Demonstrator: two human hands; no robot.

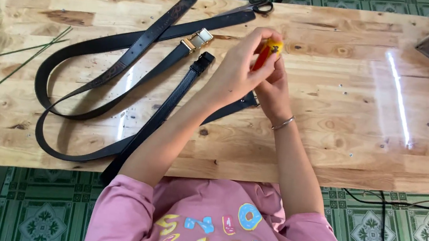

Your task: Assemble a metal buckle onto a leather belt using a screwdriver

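Since both your hands, left (pixel 242 68) and right (pixel 271 89), are pinched together on that lighter (pixel 267 53) right above the belts (pixel 121 61) on the worktop (pixel 338 127), I'd guess one slip scorches leather.

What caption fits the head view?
Both hands, left hand and right hand, hold a small red-and-yellow tool above black belts on a wooden table.

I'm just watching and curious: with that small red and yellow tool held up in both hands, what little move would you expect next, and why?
Probably bringing the red and yellow tool down to the black belt end beside it. Both the left hand and the right hand grip the tool above the wooden table, off the belts, so nothing is being worked yet. What kind of tool it is cannot be told.
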